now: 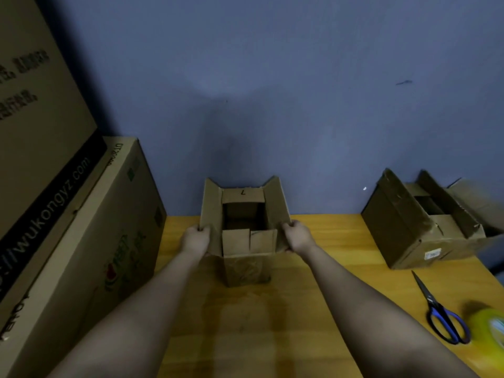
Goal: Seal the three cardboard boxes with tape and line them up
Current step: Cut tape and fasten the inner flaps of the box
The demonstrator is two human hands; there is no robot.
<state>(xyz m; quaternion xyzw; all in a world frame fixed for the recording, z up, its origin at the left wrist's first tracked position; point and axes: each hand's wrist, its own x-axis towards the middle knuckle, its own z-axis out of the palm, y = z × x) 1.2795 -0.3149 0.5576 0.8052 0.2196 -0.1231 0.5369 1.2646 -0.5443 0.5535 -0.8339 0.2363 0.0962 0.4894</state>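
Note:
A small brown cardboard box [245, 266] stands upright in the middle of the wooden table, its top open and all flaps raised. My left hand [195, 240] grips the left side flap. My right hand [297, 237] grips the right side flap. A second open cardboard box [403, 236] lies at the back right, flaps spread. Past it a further piece of cardboard [480, 200] shows at the frame edge. A roll of yellowish tape [488, 326] lies at the right edge, blurred.
Blue-handled scissors [439, 315] lie on the yellow table [341, 249] beside the tape. Two large printed cartons [81, 241] are stacked along the left side. A blue wall [272, 105] stands right behind the table.

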